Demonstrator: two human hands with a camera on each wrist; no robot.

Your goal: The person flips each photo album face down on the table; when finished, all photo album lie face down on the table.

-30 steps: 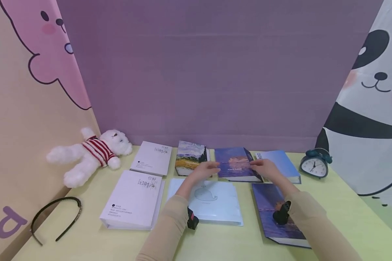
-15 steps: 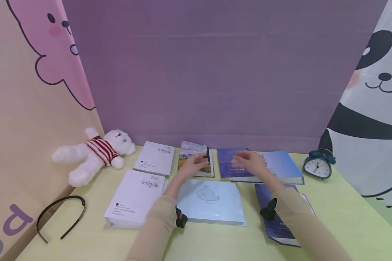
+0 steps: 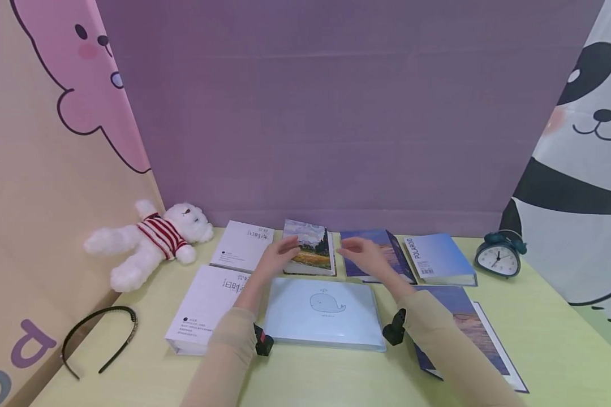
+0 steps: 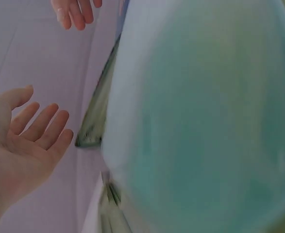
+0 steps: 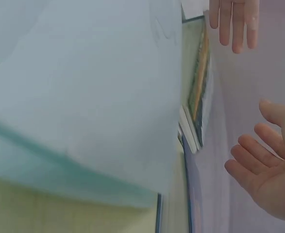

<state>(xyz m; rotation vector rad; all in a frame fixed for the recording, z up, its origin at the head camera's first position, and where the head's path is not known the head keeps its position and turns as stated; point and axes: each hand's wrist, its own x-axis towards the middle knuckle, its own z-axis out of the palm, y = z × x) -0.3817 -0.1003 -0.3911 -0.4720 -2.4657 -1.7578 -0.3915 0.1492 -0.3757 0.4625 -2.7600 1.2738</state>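
Because the landscape-covered book [image 3: 313,249] lies flat, it seemingly needs no support; left hand [image 3: 275,259] and right hand [image 3: 369,259] hover empty, fingers relaxed.

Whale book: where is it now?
Head view, lower centre: the whale book lies on the table between the nearer white book and nearer purple book.

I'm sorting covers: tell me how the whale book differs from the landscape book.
The whale book is pale blue with a line drawing; the landscape book shows a coloured field and trees. The whale book looks wider than the landscape book. The whale book lies in front, the landscape book behind it. Both lie cover up on the table.
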